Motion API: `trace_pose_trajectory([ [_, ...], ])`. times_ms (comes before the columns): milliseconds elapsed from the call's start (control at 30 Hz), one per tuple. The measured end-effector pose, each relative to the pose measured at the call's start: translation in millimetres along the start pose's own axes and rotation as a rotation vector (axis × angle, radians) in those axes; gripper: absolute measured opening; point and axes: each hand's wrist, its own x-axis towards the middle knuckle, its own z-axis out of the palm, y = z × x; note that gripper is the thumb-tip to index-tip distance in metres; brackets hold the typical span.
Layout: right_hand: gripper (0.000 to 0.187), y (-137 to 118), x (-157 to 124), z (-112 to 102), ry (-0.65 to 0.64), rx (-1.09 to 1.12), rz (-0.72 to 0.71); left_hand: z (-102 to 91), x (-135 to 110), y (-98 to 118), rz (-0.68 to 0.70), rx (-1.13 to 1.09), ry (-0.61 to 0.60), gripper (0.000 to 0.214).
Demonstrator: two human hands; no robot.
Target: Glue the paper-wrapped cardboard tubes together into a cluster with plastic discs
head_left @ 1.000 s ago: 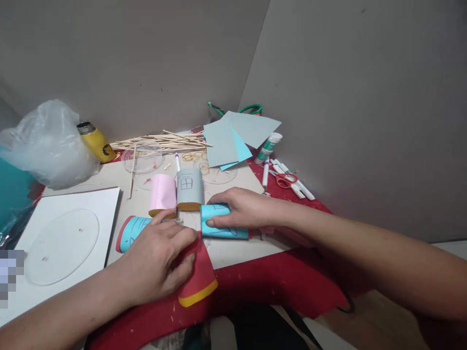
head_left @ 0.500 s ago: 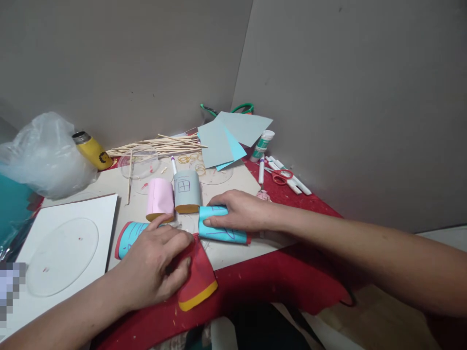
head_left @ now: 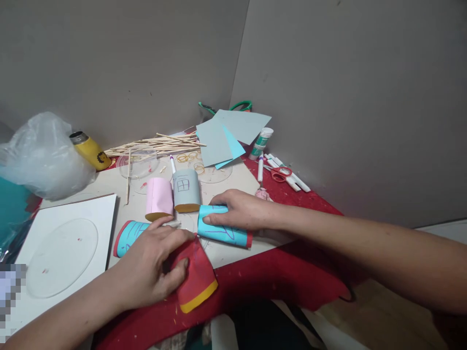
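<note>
My right hand [head_left: 242,210] grips a light-blue paper tube [head_left: 237,236] with purple pen lines and a red edge, lying on its side. Under my left hand [head_left: 160,262] is a red paper cone [head_left: 199,279] with a yellow band at its wide end; the curved fingers and thumb rest on it, and its left part is hidden. Another light-blue tube [head_left: 129,238] with red trim lies partly behind that hand. Just beyond stand a pink paper tube [head_left: 159,197] and a grey paper tube [head_left: 187,189] with a drawn window, both edged in yellow at the bottom.
Wooden sticks [head_left: 156,145], rubber bands [head_left: 188,158], and grey paper sheets [head_left: 215,143] lie at the back. On the right are a glue stick [head_left: 260,144], red-handled scissors [head_left: 280,174] and white markers [head_left: 297,182]. A yellow bottle [head_left: 90,150], plastic bag [head_left: 49,155] and white board [head_left: 105,214] occupy the left.
My left thumb has shifted slightly left on the red cone. The blue tube under my right hand has tilted a little, its red end lower. The rest looks the same.
</note>
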Motion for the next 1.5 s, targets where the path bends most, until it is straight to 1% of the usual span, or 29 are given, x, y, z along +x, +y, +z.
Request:
trace_pose_trajectory([
  [200, 0.041, -1, -1, 0, 0.008, 0.015, 0.020, -1.0, 0, -1, -0.032, -0.018, -0.015, 0.035],
  [433, 0.042, -7, -4, 5, 0.064, 0.000, 0.040, 1.8, 3, 1, -0.014, -0.003, -0.038, 0.024],
  [600, 0.040, -18, -13, 6, 0.102, -0.083, 0.036, 9.4, 0, -2, 0.015, 0.008, 0.024, 0.024],
  [700, 0.040, -22, -12, 2, 0.089, -0.173, -0.025, 11.4, 0, -3, 0.025, 0.030, 0.060, 0.022],
  [800, 0.041, -21, -4, -4, 0.005, -0.285, -0.144, 11.1, 2, -2, 0.016, 0.037, 0.053, 0.019],
  [867, 0.041, -18, 2, -5, -0.032, -0.319, -0.188, 10.9, 3, -1, 0.011, 0.039, 0.048, 0.016],
  [1000, 0.049, -16, 5, -1, 0.016, -0.369, -0.165, 12.5, 3, -2, 0.016, 0.051, 0.057, 0.010],
  [1067, 0.051, -17, 0, 0, 0.048, -0.389, -0.154, 12.6, 3, -3, 0.030, 0.052, 0.079, 0.014],
  [1167, 0.053, -20, -12, -3, 0.085, -0.404, -0.192, 7.5, -2, -3, 0.048, 0.055, 0.158, 0.028],
  [1300, 0.062, -17, -27, -2, 0.124, -0.424, -0.306, -11.1, -17, 2, 0.006, 0.104, 0.266, 0.040],
  [1400, 0.055, -12, -30, 4, 0.093, -0.435, -0.353, -25.6, -32, 4, -0.052, 0.155, 0.335, 0.041],
  [1500, 0.046, -11, -28, 9, 0.074, -0.420, -0.388, -30.7, -47, -1, -0.123, 0.233, 0.393, 0.044],
])
